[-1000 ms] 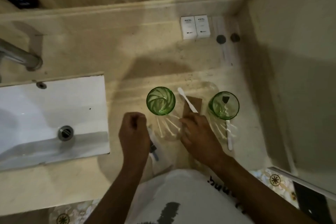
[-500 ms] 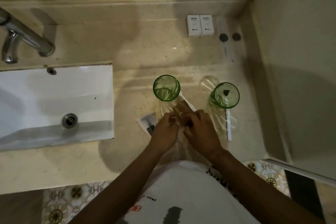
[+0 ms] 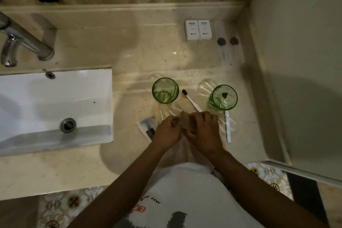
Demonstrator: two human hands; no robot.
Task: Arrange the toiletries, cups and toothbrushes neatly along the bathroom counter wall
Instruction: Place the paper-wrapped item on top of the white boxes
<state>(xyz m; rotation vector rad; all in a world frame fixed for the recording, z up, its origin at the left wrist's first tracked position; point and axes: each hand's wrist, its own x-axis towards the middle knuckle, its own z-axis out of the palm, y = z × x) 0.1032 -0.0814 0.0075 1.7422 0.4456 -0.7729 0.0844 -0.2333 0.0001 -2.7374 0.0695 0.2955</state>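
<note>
Small tan-brown flat packet [image 3: 185,119]: held between your two hands just in front of the left green ribbed glass cup [image 3: 165,90], above the beige marble counter [image 3: 129,57]. Your left hand [image 3: 168,131] is curled shut on the packet's left edge; your right hand [image 3: 203,129] is clenched over its right side.

White-handled toothbrush with dark bristles [image 3: 191,100]: lies on the counter just right of that left cup, bristles toward the wall, handle end running under your right hand.

Second green ribbed glass cup [image 3: 224,97]: upright, well right of the left cup, with the toothbrush between them.

Second white toothbrush [image 3: 227,127]: lies in front of the right-hand cup, handle pointing toward you; its head is hidden by that cup.

Clear flat wrapper with a dark item inside [image 3: 147,128]: on the counter in front of the left cup, partly under your left hand.

Two white hotel-labelled boxes [image 3: 198,29]: side by side, touching, against the back wall, well behind the left cup and to its right.

White rectangular sink basin [image 3: 55,105] and chrome tap [image 3: 24,40]: left of the left cup.
</note>
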